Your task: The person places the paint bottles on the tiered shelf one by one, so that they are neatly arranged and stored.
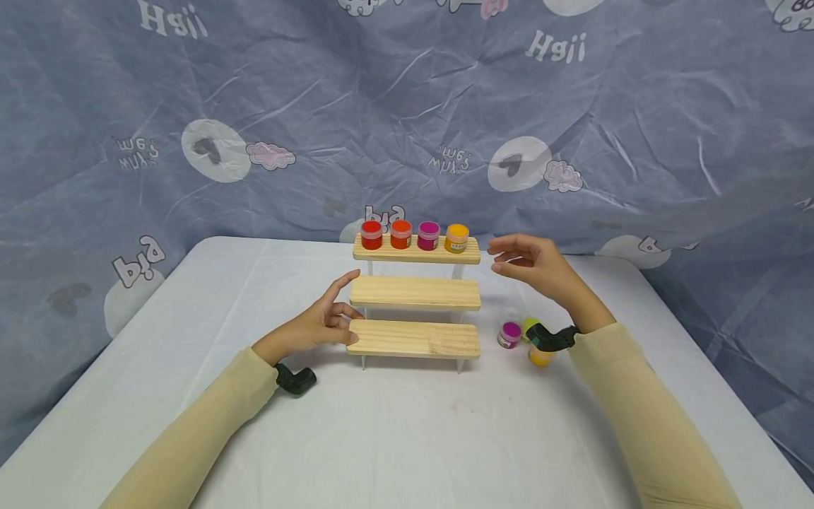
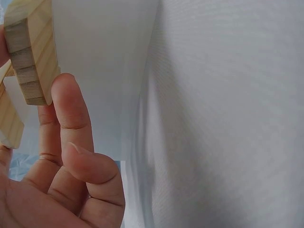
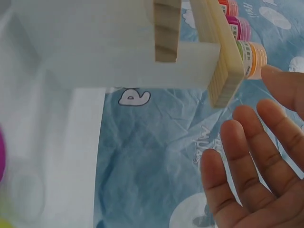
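Your left hand [image 1: 321, 322] grips the three-tier wooden stand [image 1: 415, 291] at its nine-o'clock edge; your right hand [image 1: 531, 265], grasping nothing, has free room beside the two-o'clock edge.

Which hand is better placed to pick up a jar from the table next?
Probably the right hand: it is empty and on the same side of the rack as the loose purple jar. The left hand is on the opposite side, gripping the end of the bottom shelf.

2 jars [image 1: 540, 358] partly hidden behind wrist camera [image 1: 552, 338], purple jar [image 3: 1, 153] cropped
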`<state>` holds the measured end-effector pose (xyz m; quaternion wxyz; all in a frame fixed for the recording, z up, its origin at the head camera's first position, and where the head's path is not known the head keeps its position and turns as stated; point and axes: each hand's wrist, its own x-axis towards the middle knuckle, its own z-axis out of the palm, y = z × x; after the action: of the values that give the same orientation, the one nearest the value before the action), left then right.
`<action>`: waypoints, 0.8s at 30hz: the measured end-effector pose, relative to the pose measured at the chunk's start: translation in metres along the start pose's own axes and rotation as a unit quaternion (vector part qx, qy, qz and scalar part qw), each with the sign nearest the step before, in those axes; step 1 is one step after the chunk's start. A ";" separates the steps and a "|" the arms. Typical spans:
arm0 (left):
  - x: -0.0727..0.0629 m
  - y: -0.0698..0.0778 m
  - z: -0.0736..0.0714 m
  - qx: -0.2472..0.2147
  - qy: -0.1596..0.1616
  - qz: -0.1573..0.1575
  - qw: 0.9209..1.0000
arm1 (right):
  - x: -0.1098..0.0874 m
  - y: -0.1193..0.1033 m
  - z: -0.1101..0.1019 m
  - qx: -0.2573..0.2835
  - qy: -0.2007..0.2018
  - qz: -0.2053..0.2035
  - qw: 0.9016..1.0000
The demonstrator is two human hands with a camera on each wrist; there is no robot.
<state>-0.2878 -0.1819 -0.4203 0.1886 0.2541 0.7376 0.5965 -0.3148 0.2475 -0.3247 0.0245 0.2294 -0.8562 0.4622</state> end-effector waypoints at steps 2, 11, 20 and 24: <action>0.000 0.000 0.000 0.000 -0.001 0.000 1.000 | -0.007 0.004 -0.003 -0.009 -0.007 0.006 1.000; 0.000 0.001 0.001 -0.001 0.000 -0.001 1.000 | -0.034 0.021 -0.013 -0.033 -0.025 0.003 0.999; 0.000 0.002 0.002 0.009 0.002 -0.002 1.000 | -0.062 0.044 -0.020 -0.042 -0.057 0.041 0.997; 0.000 0.002 0.002 0.009 0.003 -0.003 1.000 | -0.074 0.055 -0.026 -0.033 -0.076 0.040 0.996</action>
<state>-0.2861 -0.1800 -0.4193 0.1858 0.2518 0.7441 0.5902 -0.2757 0.3218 -0.3719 -0.0518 0.2286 -0.8787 0.4158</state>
